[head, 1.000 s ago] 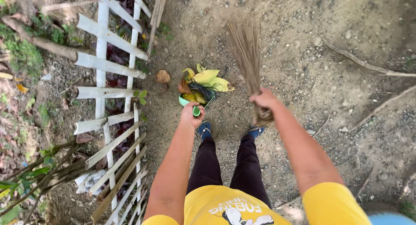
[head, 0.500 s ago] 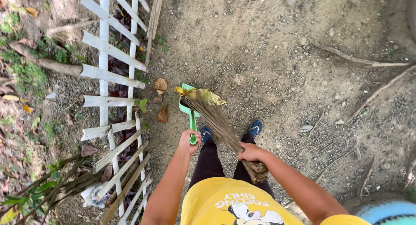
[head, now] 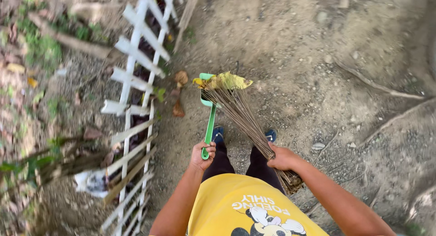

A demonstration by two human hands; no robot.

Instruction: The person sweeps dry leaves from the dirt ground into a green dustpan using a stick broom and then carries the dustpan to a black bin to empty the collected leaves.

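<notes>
A green dustpan (head: 210, 112) with a long, thin handle is held out over the dirt ground (head: 318, 59), its pan end lying toward twelve o'clock from the left hand (head: 202, 153). The handle's near end is wrapped by the left fingers (head: 210, 147), closed tight around it. A broom (head: 240, 118) of thin brown sticks, bound into a bundle, is gripped in the right hand (head: 281, 158), fingers shut about the bundle near its tied end. The stick tips are spread over the pan, touching yellow leaves (head: 225, 81) heaped there. A white slatted fence (head: 136, 63) is seen at ten o'clock, with brown dry leaves (head: 179, 93) lying between it and the pan.
</notes>
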